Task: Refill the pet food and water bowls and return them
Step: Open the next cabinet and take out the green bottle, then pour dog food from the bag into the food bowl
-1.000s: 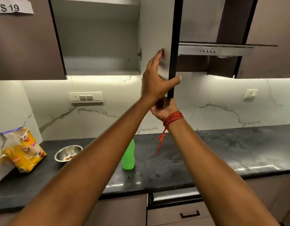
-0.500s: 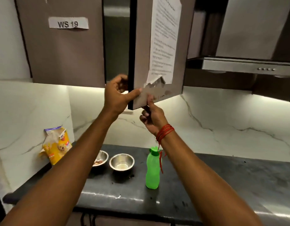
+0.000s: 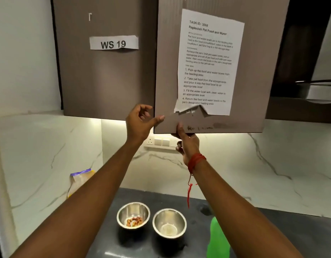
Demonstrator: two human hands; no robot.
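Two steel bowls stand side by side on the dark counter. The left bowl (image 3: 133,215) holds a little kibble; the right bowl (image 3: 169,223) looks nearly empty. A green water bottle (image 3: 217,239) stands to their right, partly behind my right arm. The yellow pet food bag (image 3: 79,180) leans on the left wall, half hidden by my left arm. Both hands are up at the upper cabinet door (image 3: 207,62): my left hand (image 3: 140,123) pinches its lower left corner, my right hand (image 3: 188,141) grips its bottom edge from below.
A printed task sheet (image 3: 207,62) is taped on the cabinet door. The neighbouring door carries a "WS 19" label (image 3: 113,43). A switch panel (image 3: 161,142) sits on the marble backsplash. A range hood (image 3: 317,90) is at the right.
The cabinet door has swung from wide open to almost flush with its neighbour, both hands moving with it. My view has shifted left and down, bringing both bowls into sight.
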